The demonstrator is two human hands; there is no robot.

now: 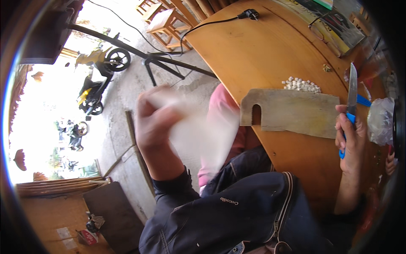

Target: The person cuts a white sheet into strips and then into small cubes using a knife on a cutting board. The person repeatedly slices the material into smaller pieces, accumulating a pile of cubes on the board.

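My left hand (154, 120) is raised off the left side of the table and smeared by motion. Its fingers are closed on a thin, whitish, see-through sheet (205, 137), perhaps a plastic bag, too blurred to be sure. At the right, my right hand (352, 142) grips a knife (352, 91) by its blue handle, blade pointing up and away from me. Between the hands lies a worn wooden cutting board (296, 111) with a slot at its left end, which juts past the table edge. Small white cubes (301, 84) are piled along its far side.
A clear plastic bag (379, 120) and a blue object (363, 100) lie right of the knife. A black power plug (248, 15) rests on the wooden table (249, 55). Another person's fingers (390, 161) show at the right rim. A black metal stand (156, 61) is at left.
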